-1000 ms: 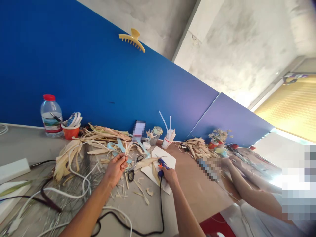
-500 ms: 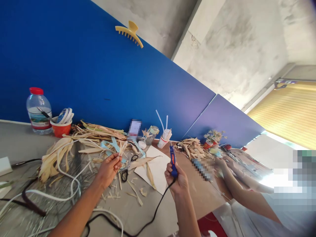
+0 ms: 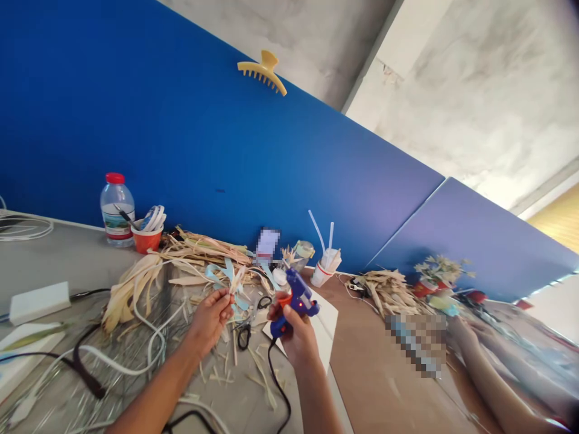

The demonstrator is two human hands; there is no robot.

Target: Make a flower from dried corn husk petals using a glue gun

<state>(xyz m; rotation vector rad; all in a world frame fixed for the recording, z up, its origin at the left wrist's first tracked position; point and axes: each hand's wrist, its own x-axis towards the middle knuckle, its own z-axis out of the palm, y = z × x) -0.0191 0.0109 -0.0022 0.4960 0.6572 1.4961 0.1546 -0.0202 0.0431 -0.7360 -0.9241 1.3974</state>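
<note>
My right hand (image 3: pixel 296 337) is wrapped round a blue hot glue gun (image 3: pixel 298 295) with an orange trigger and a small red light. Its nozzle points up and to the left, and a black cord hangs from the grip. Left of it, my left hand (image 3: pixel 215 319) pinches a small piece of pale corn husk (image 3: pixel 237 280) between thumb and fingers. Black-handled scissors (image 3: pixel 245 334) lie on the table between my hands. Light blue ribbon strips (image 3: pixel 221 272) and husk scraps lie behind my left hand.
A water bottle (image 3: pixel 117 211) and an orange cup (image 3: pixel 148 240) stand at the back left. A white cup (image 3: pixel 322 274) holds glue sticks. Husk piles (image 3: pixel 391 286), white cables (image 3: pixel 108 360) and a white sheet (image 3: pixel 323 313) lie about. Another person's arm (image 3: pixel 484 367) rests at the right.
The glue gun has swung from upright to tilted left, its nozzle now closer to the husk piece. My view has shifted left, so the scene sits further right.
</note>
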